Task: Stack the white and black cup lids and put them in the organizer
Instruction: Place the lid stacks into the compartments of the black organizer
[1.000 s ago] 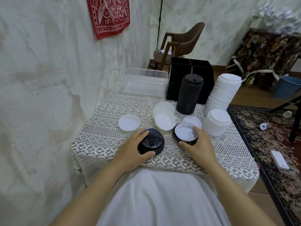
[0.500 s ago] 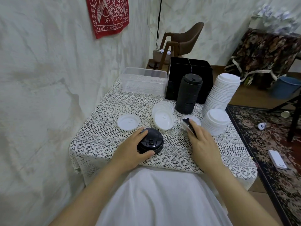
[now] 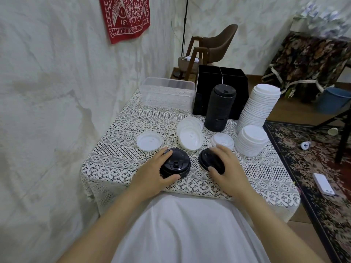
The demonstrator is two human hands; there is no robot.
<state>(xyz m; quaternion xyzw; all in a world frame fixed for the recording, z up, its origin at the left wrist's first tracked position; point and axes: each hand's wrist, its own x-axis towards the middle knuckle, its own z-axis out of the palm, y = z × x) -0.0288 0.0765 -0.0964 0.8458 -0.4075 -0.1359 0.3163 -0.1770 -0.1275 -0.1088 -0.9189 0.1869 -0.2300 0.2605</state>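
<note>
**Two black pieces side by side, a strip of lace between**

Our left hand curls round a low black pile, thumb at the near rim and fingers at the far one. The pile's plug faces up. Our right hand clamps a single black lid just right of the pile. The two do not touch, and the lace surface shows between them.

We judge the next move to be a short carry leftward by the right hand while the left steadies the pile. The lids are round, so no long axis matters, only which face is up. Hand and blur hide whether this lid lies flat.

The lids look like thin, stiff, glossy plastic with raised rims that nest. The organizer, a divided black box, stands at the far edge behind a tall black stack.
</note>
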